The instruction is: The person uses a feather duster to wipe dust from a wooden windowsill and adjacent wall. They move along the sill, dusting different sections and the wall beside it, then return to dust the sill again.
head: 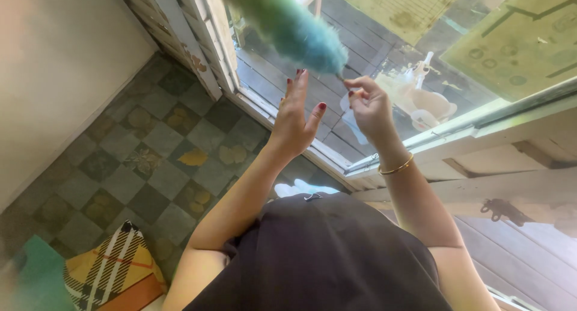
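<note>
1. Right hand, centre of frame, pinches the thin stem at the base of a fluffy blue-green duster; fingers curled narrow round it. Gold bangle on that wrist.
2. Duster runs from the hand up to top centre, head blurred, laid vs the window glass. Prob held that way so the fluff brushes the pane.
3. Left hand is just beside the duster's lower end, flat, fingers wide and straight, holding nothing. Can't tell if the fingertips touch the fluff.
4. White window frame crosses upper left; its lower rail sits close under both hands.
5. Yellowish paper sheets, upper right, stuck on the glass.
6. Checked floor tiles at left; striped yellow bag lower left. Wood planks, lower right.
</note>
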